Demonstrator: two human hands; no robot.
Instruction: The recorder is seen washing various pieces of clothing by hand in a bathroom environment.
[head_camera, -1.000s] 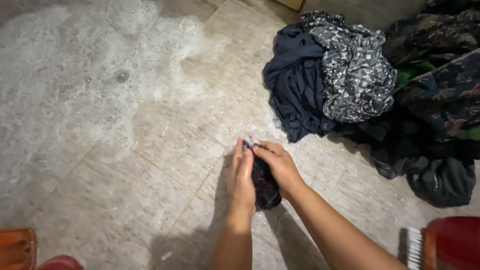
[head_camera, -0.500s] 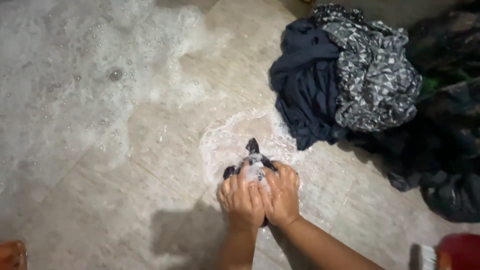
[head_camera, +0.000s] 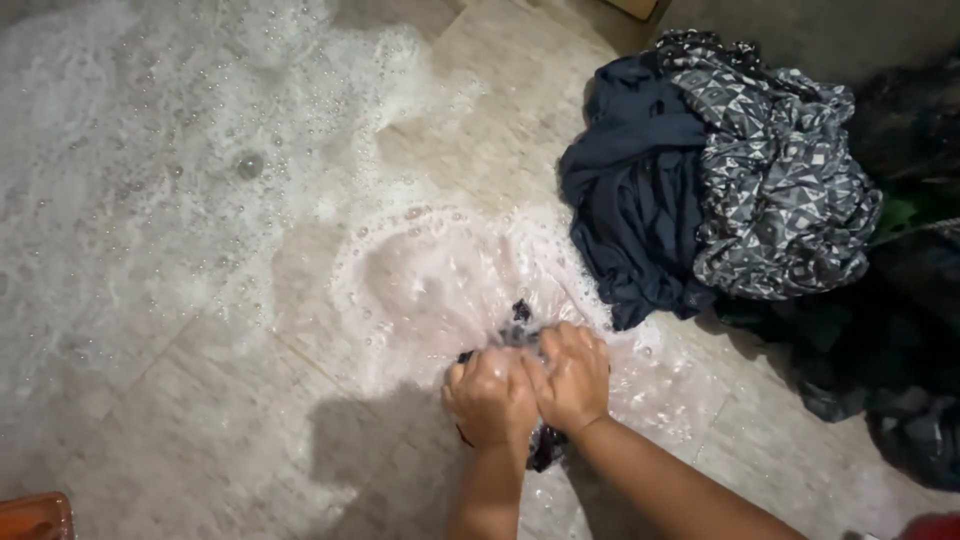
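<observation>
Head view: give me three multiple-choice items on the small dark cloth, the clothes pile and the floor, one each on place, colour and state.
1. Where is the small dark cloth?
A. Under both hands
B. On the clothes pile
C. In the orange tub

2. What colour is the plain garment on the pile's left side?
A. Red
B. Dark blue
C. White

3. What state is the tiled floor in around the hands?
A. Dry
B. Wet and foamy
C. Carpeted

Answers: 1 A, the left hand and right hand press it to the floor. 2 B, it lies beside the grey patterned garment. 3 B, suds ring the hands.
</observation>
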